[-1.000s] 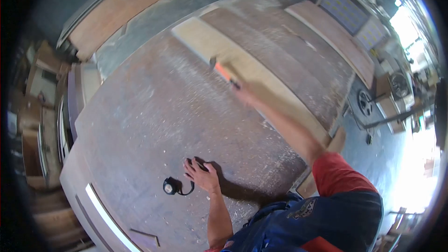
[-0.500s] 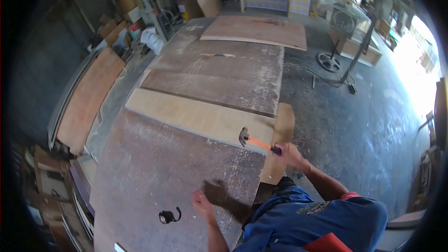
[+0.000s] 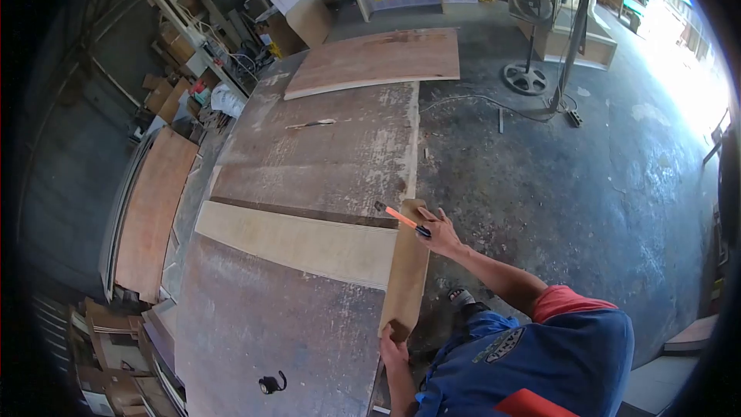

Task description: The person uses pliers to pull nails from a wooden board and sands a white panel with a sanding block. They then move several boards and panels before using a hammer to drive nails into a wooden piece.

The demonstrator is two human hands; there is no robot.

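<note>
My right hand (image 3: pixel 440 233) grips the orange handle of a hammer (image 3: pixel 401 218), its head low over the far end of a narrow plywood strip (image 3: pixel 407 270). That strip runs along the right edge of a large dusty wooden board (image 3: pixel 270 324). My left hand (image 3: pixel 394 349) holds the strip's near end. A pale plank (image 3: pixel 297 243) lies across the board and meets the strip. A black tape measure (image 3: pixel 269 384) rests on the board to the left of my left hand.
More sheets lie beyond: a worn board (image 3: pixel 324 158) and a reddish plywood sheet (image 3: pixel 374 62). A pedestal fan (image 3: pixel 529 0) stands on the concrete floor (image 3: pixel 579 177) to the right. Shelves with clutter (image 3: pixel 208 38) and leaning panels (image 3: pixel 150 208) line the left side.
My view has swung right and up the workshop. The right hand brought the hammer back from the pale plank to the strip's far end. The left hand left the board and took the strip's near end.
</note>
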